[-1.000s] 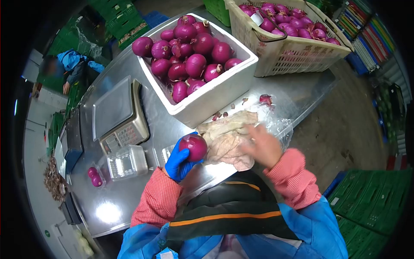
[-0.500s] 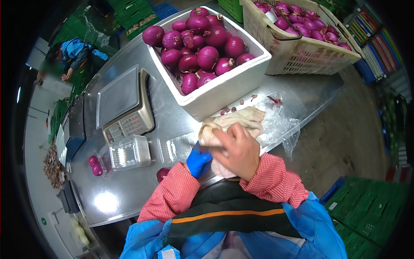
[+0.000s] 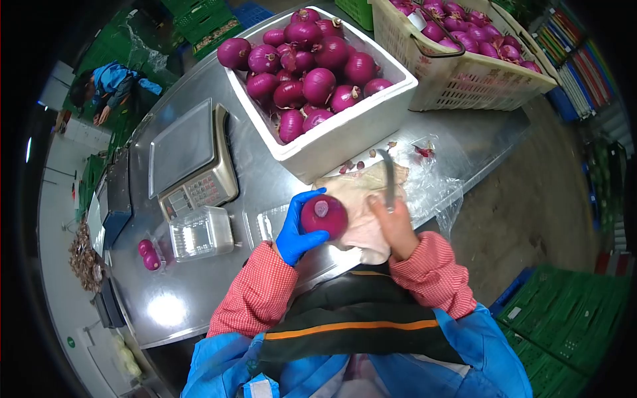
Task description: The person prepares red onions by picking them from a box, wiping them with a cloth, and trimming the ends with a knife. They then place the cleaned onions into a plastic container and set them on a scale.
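Observation:
My left hand (image 3: 292, 231), in a blue glove, is wrapped round a red onion (image 3: 326, 219) above the front of the steel table. A pale round cut mark shows on the onion's top. My bare right hand (image 3: 396, 227) is closed on a knife with a curved blade (image 3: 389, 180), blurred by motion and pointing away from me. Beneath and between both hands a crumpled cream cloth (image 3: 363, 199) lies spread out. Partly behind my left hand is a clear plastic tray (image 3: 262, 225).
A white foam box (image 3: 352, 142) heaped with red onions stands ahead, a cream crate (image 3: 464, 86) of onions behind it. Left are a scale (image 3: 202, 189), a clear container (image 3: 201, 233) and two small onions (image 3: 151, 259). Plastic film (image 3: 441, 179) lies right. A co-worker (image 3: 113, 86) bends at far left.
My right hand has left the cloth, moved right and now shows a knife. The cloth lies flatter. My left hand has come up into view with an onion; the onion beside my left sleeve no longer shows.

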### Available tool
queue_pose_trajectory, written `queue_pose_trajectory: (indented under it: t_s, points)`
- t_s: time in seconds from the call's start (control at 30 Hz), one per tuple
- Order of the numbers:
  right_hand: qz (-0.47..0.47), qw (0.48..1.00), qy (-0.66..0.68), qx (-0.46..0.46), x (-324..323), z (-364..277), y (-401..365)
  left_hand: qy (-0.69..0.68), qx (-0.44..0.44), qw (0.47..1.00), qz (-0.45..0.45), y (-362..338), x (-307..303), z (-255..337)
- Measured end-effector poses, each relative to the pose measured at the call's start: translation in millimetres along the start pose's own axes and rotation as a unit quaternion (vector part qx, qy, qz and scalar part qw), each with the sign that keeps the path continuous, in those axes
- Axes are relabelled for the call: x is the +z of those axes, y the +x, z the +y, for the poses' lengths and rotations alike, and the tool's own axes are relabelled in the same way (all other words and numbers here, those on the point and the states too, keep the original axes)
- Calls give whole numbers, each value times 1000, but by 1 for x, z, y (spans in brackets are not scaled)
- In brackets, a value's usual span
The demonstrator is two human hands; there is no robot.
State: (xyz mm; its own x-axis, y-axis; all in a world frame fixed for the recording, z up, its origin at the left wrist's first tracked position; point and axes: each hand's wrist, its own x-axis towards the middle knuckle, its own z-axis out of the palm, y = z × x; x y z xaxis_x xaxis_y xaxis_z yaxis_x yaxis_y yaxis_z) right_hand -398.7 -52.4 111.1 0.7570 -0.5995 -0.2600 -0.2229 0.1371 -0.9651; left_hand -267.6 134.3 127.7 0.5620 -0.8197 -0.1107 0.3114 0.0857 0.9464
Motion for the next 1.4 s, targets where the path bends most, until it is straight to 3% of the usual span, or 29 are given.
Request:
queue_pose_trajectory:
  t_s: [0.03, 0.1, 0.13, 0.17, 0.2, 0.23, 0.27, 0.33, 0.37, 0.43, 0.5, 0.57, 0.6, 0.67, 0.73, 0.77, 0.8, 0.83, 0.9, 0.93, 1.0, 1.07, 1.17, 1.27, 1.37, 1.4]
  points:
    - [-6, 997, 69, -44, -6, -8, 1, 13, -10, 1000, 0, -2, -2, -6]
    - [-32, 961, -123, -245, 3, -33, -7, 39, -33, 999, 8, -7, -4, -21]
    - [-49, 915, -213, -339, 12, -51, -15, 134, 14, 991, -4, -8, 3, -27]
    - [-62, 908, -289, -296, 22, -72, -28, 95, -18, 995, 5, -13, 7, -32]
    - [-47, 920, -273, -277, 26, -67, -23, 55, -47, 997, 15, -17, 11, -36]
    - [-33, 931, -258, -258, 27, -56, -11, 79, 27, 997, -8, -13, 17, -30]
    - [-15, 941, -242, -235, 27, -43, 1, 93, -61, 991, -72, -19, 13, -16]
    - [-82, 985, -104, -106, 27, -12, 10, -20, -13, 999, -34, -27, 17, -24]
    - [-103, 992, -31, -71, 30, 3, 13, -134, -45, 990, -18, -30, 16, -23]
    - [-128, 987, 96, 12, 34, 3, 9, -356, -115, 928, 4, -38, 16, -21]
    - [-141, 965, 202, 91, 37, -6, 9, -440, -104, 892, -34, -42, -3, -33]
    - [-181, 933, 280, 134, 43, -38, -3, -542, -94, 832, -73, -45, -18, -40]
    - [-201, 913, 319, 156, 45, -46, -7, -563, -98, 820, -47, -48, -17, -37]
    - [-216, 954, 206, 32, 45, -31, -7, -602, -102, 792, 6, -53, -13, -28]
    - [-195, 969, 50, -141, 55, -40, -12, -554, -106, 825, 28, -56, -17, -33]
    - [-174, 937, -82, -290, 56, -55, -16, -531, -105, 840, 41, -56, -19, -36]
    - [-158, 939, -114, -284, 58, -53, -14, -507, -102, 854, 55, -54, -18, -33]
    - [-143, 938, -146, -278, 58, -50, -12, -403, -102, 898, 147, -53, -14, -27]
    - [-93, 949, -154, -260, 56, -38, -3, -64, -71, 976, 196, -50, -44, -25]
    - [-89, 947, -160, -263, 52, -40, 0, 146, -75, 958, 237, -48, -57, -19]
    - [-78, 946, -170, -263, 41, -41, -1, 341, -104, 879, 315, -53, -77, -18]
    - [-99, 941, -205, -249, 34, -33, -2, 553, -114, 771, 294, -54, -95, -27]
    - [-99, 936, -228, -251, 29, -31, 0, 510, -63, 810, 282, -70, -118, -45]
    - [-71, 940, -229, -242, 18, -28, 3, 365, -15, 846, 388, -109, -125, -25]
    - [-49, 953, -187, -233, 12, -13, 5, 456, -120, 813, 342, -160, -119, -33]
    - [-60, 952, -191, -231, 14, -17, 3, 483, -115, 806, 322, -167, -114, -39]
